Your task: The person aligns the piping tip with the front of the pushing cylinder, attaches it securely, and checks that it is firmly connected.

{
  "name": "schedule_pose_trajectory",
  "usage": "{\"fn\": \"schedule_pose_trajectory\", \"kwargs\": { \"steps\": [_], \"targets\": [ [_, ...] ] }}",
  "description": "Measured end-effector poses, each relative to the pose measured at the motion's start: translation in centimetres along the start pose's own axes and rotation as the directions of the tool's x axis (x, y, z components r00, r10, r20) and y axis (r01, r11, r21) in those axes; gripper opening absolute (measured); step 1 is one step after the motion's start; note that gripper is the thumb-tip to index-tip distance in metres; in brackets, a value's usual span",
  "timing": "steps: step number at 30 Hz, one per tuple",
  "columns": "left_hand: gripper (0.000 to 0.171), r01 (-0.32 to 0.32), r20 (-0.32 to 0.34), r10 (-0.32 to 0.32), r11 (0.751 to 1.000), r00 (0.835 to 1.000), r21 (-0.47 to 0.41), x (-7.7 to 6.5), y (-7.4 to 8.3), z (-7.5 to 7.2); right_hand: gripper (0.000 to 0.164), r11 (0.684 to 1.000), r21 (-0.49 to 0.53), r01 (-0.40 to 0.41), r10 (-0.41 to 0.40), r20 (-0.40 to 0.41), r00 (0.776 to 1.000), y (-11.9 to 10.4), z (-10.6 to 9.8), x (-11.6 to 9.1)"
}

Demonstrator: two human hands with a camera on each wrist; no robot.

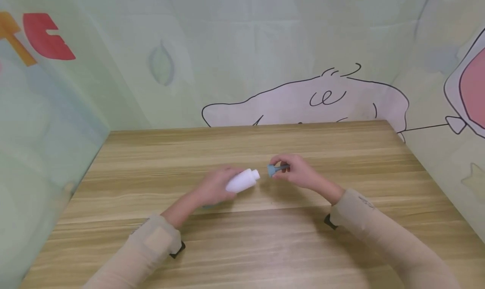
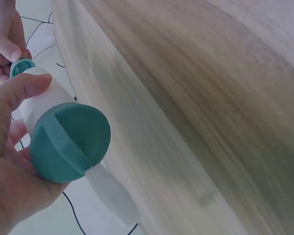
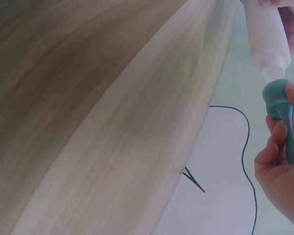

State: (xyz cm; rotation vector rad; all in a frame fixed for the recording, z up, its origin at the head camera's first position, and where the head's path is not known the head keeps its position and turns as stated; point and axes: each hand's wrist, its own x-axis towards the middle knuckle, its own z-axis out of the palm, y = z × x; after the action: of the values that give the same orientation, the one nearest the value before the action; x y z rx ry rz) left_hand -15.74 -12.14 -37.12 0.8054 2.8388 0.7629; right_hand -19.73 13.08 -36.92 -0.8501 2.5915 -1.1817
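My left hand [image 1: 217,185] grips a white bottle [image 1: 241,181], tilted so its narrow neck points up and to the right. At the bottle's other end, the left wrist view shows a round teal base [image 2: 88,125] with a raised ridge across it. A smooth whitish paddle-like piece [image 2: 112,195] sticks out from the base's edge. Between thumb and fingers, my right hand [image 1: 302,172] pinches a teal cap [image 1: 271,170] with a thin stem [image 3: 289,139]. The cap faces the bottle's neck [image 3: 273,68], a short gap apart in the head view.
Both hands are above a wood-grain table [image 1: 257,247]. A pale printed backdrop [image 1: 227,49] with cartoon drawings stands behind the table and at its sides. Beige sleeves [image 1: 371,221] cover the forearms, with a dark piece at each wrist.
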Motion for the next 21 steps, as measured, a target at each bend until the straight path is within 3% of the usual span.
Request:
{"fn": "schedule_pose_trajectory", "kwargs": {
  "steps": [9,21],
  "targets": [
    [0.064,-0.028,0.037,0.028,1.0,0.999,-0.009,0.2,0.9,0.2,0.023,0.995,0.0,0.099,-0.099,0.006,0.995,-0.6,0.6,0.0],
    [0.062,-0.04,0.047,0.04,0.999,0.998,0.002,0.1,1.2,0.3,0.022,0.991,0.001,0.134,-0.134,0.062,0.989,-1.1,1.1,-0.2]
  ]
}}
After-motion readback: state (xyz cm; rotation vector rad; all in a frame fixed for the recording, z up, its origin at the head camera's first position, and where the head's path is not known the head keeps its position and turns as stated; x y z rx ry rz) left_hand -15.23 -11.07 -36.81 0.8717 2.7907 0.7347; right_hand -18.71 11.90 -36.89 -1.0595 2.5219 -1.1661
